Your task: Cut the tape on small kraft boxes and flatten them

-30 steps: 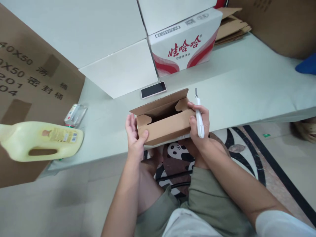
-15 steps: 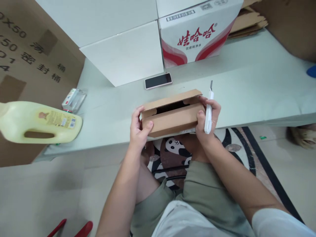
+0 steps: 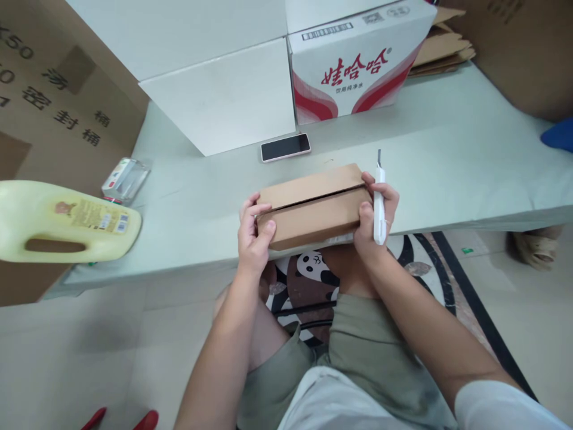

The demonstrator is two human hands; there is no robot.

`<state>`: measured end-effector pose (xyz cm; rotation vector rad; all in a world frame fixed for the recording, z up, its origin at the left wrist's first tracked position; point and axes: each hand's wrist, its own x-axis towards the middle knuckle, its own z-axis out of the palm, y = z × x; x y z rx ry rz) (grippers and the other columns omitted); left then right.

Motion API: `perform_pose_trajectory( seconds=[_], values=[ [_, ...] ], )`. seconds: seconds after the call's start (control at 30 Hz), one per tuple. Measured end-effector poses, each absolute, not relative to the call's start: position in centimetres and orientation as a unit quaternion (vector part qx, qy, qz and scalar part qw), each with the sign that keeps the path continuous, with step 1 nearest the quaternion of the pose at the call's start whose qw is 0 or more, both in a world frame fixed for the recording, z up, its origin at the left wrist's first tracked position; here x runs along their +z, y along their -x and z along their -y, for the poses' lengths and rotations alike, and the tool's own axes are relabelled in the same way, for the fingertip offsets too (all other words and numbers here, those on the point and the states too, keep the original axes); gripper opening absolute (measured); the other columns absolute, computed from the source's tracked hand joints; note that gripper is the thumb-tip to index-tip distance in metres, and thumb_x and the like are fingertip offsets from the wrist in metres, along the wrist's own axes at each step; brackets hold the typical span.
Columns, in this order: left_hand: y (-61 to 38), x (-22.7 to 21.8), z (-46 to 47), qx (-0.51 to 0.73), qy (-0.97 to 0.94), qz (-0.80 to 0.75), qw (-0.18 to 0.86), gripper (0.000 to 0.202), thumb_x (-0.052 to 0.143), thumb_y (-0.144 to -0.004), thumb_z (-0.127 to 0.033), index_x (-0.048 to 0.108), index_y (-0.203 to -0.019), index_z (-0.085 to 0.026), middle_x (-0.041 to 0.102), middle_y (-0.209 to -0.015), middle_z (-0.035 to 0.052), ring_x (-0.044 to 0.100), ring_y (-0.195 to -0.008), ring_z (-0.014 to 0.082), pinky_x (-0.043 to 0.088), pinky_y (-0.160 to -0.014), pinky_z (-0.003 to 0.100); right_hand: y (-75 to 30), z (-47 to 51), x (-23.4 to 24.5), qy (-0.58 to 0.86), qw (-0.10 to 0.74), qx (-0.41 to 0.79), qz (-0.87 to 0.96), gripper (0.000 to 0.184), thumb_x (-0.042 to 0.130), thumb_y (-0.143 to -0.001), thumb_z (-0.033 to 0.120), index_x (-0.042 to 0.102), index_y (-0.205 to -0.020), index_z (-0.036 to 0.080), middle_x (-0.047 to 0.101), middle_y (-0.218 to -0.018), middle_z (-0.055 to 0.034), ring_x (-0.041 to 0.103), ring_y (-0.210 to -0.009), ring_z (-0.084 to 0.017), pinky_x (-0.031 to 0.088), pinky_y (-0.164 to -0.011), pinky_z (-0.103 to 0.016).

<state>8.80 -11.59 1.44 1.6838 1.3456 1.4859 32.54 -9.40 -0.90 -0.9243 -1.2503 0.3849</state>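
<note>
A small brown cardboard box is held between both hands at the table's near edge, its lid flaps nearly meeting with a thin dark slit between them. My left hand grips the box's left end, thumb on the front face and fingers over the top flap. At the right end, my right hand holds the box with thumb and fingers. A white utility knife, blade out and pointing away from me, is tucked in that same hand. Behind the box lies a phone, screen up.
White cartons and a red-and-white water carton stand at the back of the pale green table. On the left are a yellow jug, a clear plastic pack and a large brown carton. Folded cardboard lies back right.
The box's far flap has come down towards me, narrowing the wide opening to a slit. My left fingers have moved onto that flap. The knife stays in my right hand.
</note>
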Motion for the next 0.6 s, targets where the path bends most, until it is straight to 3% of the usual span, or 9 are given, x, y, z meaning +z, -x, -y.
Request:
perform_pose_trajectory(
  seconds=[0.2, 0.33, 0.6],
  values=[
    [-8.6, 1.6, 11.8, 0.535, -0.626, -0.496, 0.275, 0.045, 0.066, -0.090, -0.059, 0.064, -0.123, -0.029, 0.048, -0.154, 0.0112, 0.039, -0.151, 0.0334, 0.032, -0.123, 0.054, -32.6, 9.7, -1.0, 0.402, 0.693, 0.181, 0.570, 0.027, 0.048, -0.101, 0.044, 0.046, -0.125, 0.031, 0.058, -0.146, -0.0094, 0.049, -0.147, -0.027, 0.032, -0.125, -0.064],
    [-8.3, 2.1, 11.9, 0.513, -0.640, -0.507, 0.265, 0.043, 0.066, -0.089, -0.060, 0.068, -0.117, -0.027, 0.050, -0.152, 0.0115, 0.040, -0.150, 0.0344, 0.031, -0.124, 0.056, -32.5, 9.4, -1.3, 0.389, 0.707, 0.159, 0.568, 0.030, 0.049, -0.101, 0.044, 0.046, -0.128, 0.033, 0.053, -0.150, -0.0085, 0.045, -0.151, -0.027, 0.034, -0.125, -0.063],
    [-8.4, 2.4, 11.4, 0.506, -0.642, -0.526, 0.234, 0.049, 0.065, -0.088, -0.065, 0.073, -0.114, -0.024, 0.056, -0.147, 0.0139, 0.048, -0.145, 0.0349, 0.036, -0.122, 0.056, -32.5, 9.4, -0.4, 0.403, 0.701, 0.169, 0.563, 0.023, 0.052, -0.101, 0.038, 0.055, -0.122, 0.030, 0.067, -0.132, -0.0067, 0.063, -0.132, -0.026, 0.040, -0.120, -0.061]
  ],
)
